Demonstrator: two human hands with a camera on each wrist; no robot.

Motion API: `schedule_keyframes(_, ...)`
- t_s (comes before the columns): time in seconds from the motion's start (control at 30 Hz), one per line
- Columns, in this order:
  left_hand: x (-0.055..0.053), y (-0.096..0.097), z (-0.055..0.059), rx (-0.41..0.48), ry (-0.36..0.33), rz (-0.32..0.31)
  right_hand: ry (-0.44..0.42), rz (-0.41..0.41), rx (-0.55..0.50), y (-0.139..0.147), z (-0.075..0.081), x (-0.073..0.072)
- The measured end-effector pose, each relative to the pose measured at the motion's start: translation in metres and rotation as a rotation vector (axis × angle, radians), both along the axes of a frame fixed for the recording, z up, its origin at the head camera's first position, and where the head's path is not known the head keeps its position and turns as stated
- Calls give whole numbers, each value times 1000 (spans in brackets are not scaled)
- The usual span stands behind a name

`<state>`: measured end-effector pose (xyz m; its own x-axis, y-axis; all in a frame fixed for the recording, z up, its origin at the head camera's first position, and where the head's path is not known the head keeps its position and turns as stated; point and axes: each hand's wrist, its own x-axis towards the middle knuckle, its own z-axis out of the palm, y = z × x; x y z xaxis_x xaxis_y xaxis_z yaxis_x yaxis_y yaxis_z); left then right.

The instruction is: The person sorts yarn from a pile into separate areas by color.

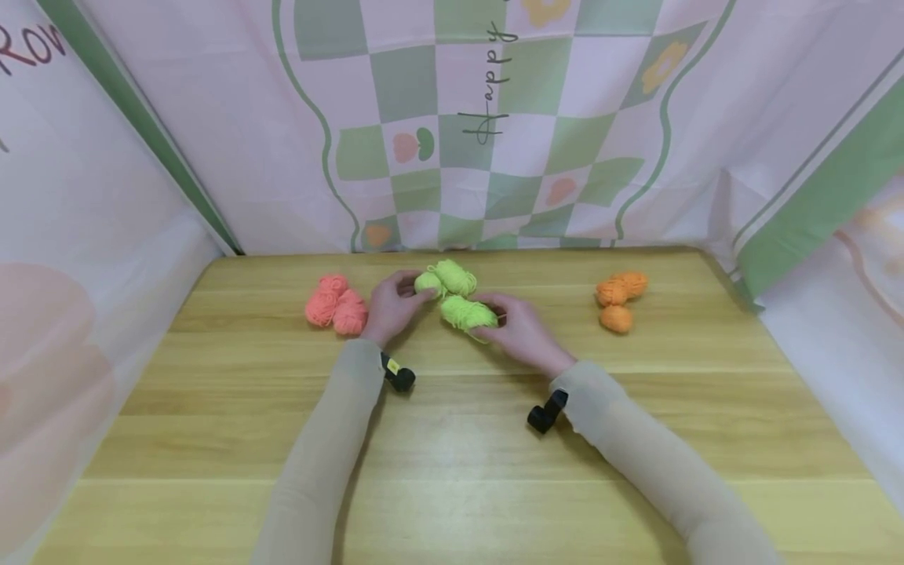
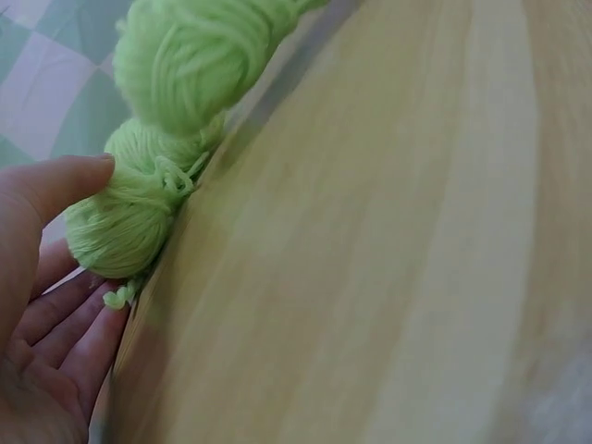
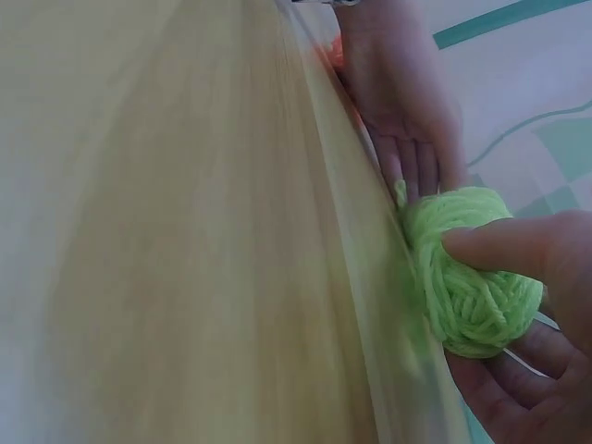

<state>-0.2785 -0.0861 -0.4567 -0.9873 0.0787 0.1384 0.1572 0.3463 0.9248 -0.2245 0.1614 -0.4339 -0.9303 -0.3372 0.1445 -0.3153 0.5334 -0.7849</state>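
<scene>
Light green yarn lies in a cluster near the back middle of the table. My left hand (image 1: 395, 304) has its thumb and fingers on either side of the left green ball (image 1: 428, 284). In the left wrist view the thumb rests on this yarn (image 2: 125, 231), with the other fingers reaching behind it. Another green bundle (image 1: 454, 278) sits just behind, touching it. My right hand (image 1: 521, 331) grips the nearer green yarn ball (image 1: 467, 314). The right wrist view shows thumb and fingers around that ball (image 3: 476, 301), its underside close to the tabletop.
Coral-pink yarn balls (image 1: 332, 302) lie left of my left hand. Orange yarn balls (image 1: 617, 318) lie at the right of the wooden table (image 1: 452, 486). A checkered curtain (image 1: 466, 188) hangs along the back edge. Small black cameras (image 1: 401, 380) are strapped at both wrists.
</scene>
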Motion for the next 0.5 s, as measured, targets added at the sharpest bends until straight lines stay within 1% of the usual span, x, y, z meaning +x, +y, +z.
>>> schedule_keyframes(0.2,0,1,0,-5,0,10,-6,-11,-7,-10,-2,-8)
schedule_keyframes(0.5,0,0,2,8,-1,14,-27,-36,5,-18,-3,-14)
